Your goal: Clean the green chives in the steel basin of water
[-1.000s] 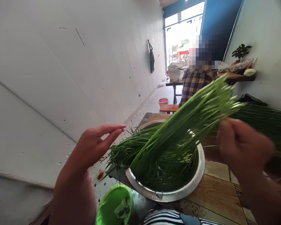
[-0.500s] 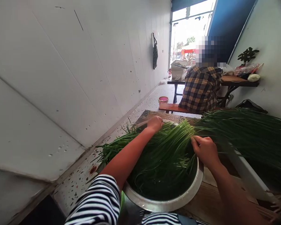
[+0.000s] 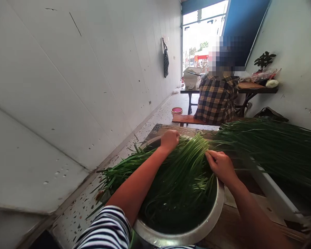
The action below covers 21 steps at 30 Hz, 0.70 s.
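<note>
Long green garlic chives [image 3: 181,162] lie in a wide metal basin [image 3: 209,224] that holds dark water. Their pale stem ends point away toward the far right rim, and the leaves hang over the left rim. My left hand [image 3: 170,140] is closed around chives at the far side of the basin. At the right of the pale stem ends, my right hand [image 3: 220,164] is closed, with thumb and forefinger pinching the edge of the bunch. A second clump of pale ends floats below it, near the right wall of the basin.
More chives [image 3: 272,148] are heaped on the right over a white container [image 3: 271,185]. The basin stands on a wooden table [image 3: 228,214]. Beyond it, a person in a plaid shirt [image 3: 215,98] sits on a bench [image 3: 182,119]. A white wall [image 3: 67,86] runs along the left.
The view has shifted slightly, so the room appears further left. Both hands keep their hold on the chives, with hardly any movement relative to the basin.
</note>
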Available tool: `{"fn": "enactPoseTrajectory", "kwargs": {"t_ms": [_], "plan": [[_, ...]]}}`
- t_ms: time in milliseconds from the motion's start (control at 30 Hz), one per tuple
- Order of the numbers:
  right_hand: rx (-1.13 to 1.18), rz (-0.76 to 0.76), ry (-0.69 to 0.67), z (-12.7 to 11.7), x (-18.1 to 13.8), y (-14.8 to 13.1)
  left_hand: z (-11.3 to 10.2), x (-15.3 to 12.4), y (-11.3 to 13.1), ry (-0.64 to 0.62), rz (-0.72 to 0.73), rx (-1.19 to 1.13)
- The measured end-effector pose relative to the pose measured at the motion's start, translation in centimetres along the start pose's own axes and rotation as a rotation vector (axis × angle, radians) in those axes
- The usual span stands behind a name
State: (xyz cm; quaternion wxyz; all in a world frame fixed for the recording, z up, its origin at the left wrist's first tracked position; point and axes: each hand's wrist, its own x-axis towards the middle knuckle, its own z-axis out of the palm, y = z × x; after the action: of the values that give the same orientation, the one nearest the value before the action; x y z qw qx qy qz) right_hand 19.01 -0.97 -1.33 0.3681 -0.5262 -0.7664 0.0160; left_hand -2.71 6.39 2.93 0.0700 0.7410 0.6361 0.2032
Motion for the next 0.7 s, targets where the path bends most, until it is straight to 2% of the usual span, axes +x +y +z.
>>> {"fn": "enactPoseTrajectory", "kwargs": {"t_ms": [133,300,367,500,600,700], "plan": [[0.008,0.012,0.003,0.2,-0.2,0.2,-0.7,-0.3,-0.3,-0.041,0.081,-0.046],[0.047,0.007,0.005,0.2,-0.2,0.3,-0.3,-0.1,-0.8,0.035,0.171,-0.219],[0.06,0.005,0.004,0.2,-0.3,0.3,0.2,0.1,-0.7,0.036,0.162,-0.357],[0.076,0.004,0.0,0.2,-0.4,0.5,1.3,0.2,-0.7,-0.012,0.053,-0.596],[0.084,0.003,0.001,0.2,-0.5,0.7,1.6,0.1,-0.9,-0.063,0.046,-0.659],[0.095,-0.007,-0.001,0.2,-0.5,0.8,1.7,0.0,-0.9,-0.061,0.051,-0.698]]}}
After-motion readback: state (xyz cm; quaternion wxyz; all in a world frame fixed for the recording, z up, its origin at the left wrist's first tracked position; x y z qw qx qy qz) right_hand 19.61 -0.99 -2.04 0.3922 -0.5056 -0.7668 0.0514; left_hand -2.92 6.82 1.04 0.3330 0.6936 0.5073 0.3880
